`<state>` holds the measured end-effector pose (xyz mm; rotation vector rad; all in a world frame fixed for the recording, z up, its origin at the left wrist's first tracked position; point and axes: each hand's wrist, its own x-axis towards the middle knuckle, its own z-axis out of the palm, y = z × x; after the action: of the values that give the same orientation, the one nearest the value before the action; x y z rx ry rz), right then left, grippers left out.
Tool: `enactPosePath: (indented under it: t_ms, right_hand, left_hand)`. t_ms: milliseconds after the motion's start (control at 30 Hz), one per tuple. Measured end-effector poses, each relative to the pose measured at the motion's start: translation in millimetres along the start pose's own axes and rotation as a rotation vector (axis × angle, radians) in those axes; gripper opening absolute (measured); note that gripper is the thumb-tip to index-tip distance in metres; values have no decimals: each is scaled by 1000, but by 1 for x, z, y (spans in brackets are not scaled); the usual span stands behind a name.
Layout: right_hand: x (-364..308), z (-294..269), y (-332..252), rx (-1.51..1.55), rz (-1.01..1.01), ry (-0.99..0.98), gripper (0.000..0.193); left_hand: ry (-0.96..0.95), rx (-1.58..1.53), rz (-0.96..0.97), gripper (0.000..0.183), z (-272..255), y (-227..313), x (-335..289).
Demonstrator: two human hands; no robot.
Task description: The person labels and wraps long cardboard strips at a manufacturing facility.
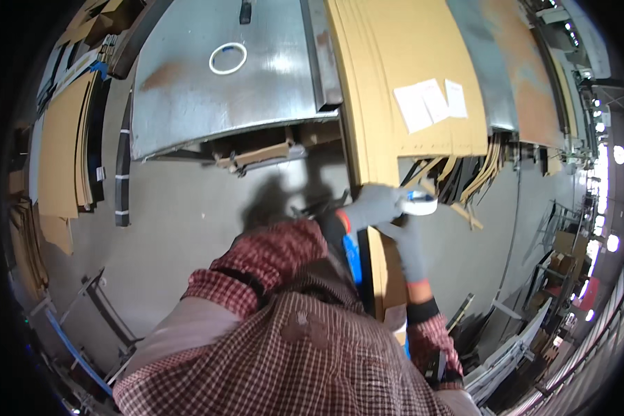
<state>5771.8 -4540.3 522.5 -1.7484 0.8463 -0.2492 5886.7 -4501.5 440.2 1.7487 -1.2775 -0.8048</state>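
Observation:
My left hand (373, 205), in a grey glove with an orange cuff, reaches over the end of a long cardboard-wrapped piece (367, 132). Its closed fingertips are at the left side of a white tape roll (428, 203) with blue inside. From below, my right hand (410, 248), gloved the same way, comes up against the roll's lower edge with its fingers bent. The two hands nearly meet, and the fingers overlap the roll and each other, so the exact grip is partly hidden.
Ahead on the left is a metal-topped table (187, 104) with another tape ring (218, 69) on it. White papers (423, 105) lie on a stack of cardboard sheets (437, 41). Cardboard panels (66, 152) lean at the left. Cardboard strips (489, 170) hang below the stack.

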Motion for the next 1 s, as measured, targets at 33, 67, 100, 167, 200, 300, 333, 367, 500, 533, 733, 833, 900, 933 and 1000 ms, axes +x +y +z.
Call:
enactPosePath:
  t_ms: [33, 67, 100, 167, 200, 300, 333, 367, 500, 533, 733, 833, 900, 933, 1000]
  right_hand:
    - [-2, -12, -24, 455, 154, 39, 51]
    - [-2, -32, -26, 454, 151, 44, 51]
    - [-3, -51, -29, -20, -107, 180, 43]
    - [3, -57, -24, -494, -347, 304, 35]
    - [16, -49, -20, -608, -223, -83, 32]
    - [84, -68, -11, -727, -94, -606, 28]
    - [99, -79, -6, -769, -85, -734, 27]
    - [107, -83, 1, -760, -88, -748, 27]
    - [149, -79, 56, -1244, -309, -915, 20]
    - [158, -79, 82, -1488, -271, -910, 19]
    - [140, -73, 95, -912, -236, -444, 14]
    - [98, -57, 59, -1360, -420, -607, 17]
    - [85, -65, 20, -1246, 14, -882, 19]
    - [70, -71, -2, -1075, 459, -1158, 23]
    - [63, -87, -31, -801, 179, -971, 29]
  left_hand:
    - [12, 279, -8, 33, 12, -4, 0]
    - [-29, 287, -47, 25, 2, 14, -6]
    - [-38, 285, -36, 25, 7, 15, -5]
    - [-67, 465, -14, 25, 14, 10, -2]
    - [-57, 404, 17, 29, 14, 7, -2]
    - [77, 353, -54, 37, 3, 19, -7]
    - [75, 356, -68, 37, 6, 22, -12]
    - [163, 378, 13, 38, 7, 24, -16]
    - [28, 809, 108, 33, 15, 32, -10]
    - [-76, 661, -13, 27, 17, 42, 2]
    - [470, -84, -347, 46, -64, 19, -7]
    - [476, 1, -376, 78, 30, -6, -50]
    - [415, 327, -376, 82, 59, -3, -89]
    - [326, 228, -266, 87, 80, -22, -112]
    - [151, -179, -262, 93, 20, 8, -110]
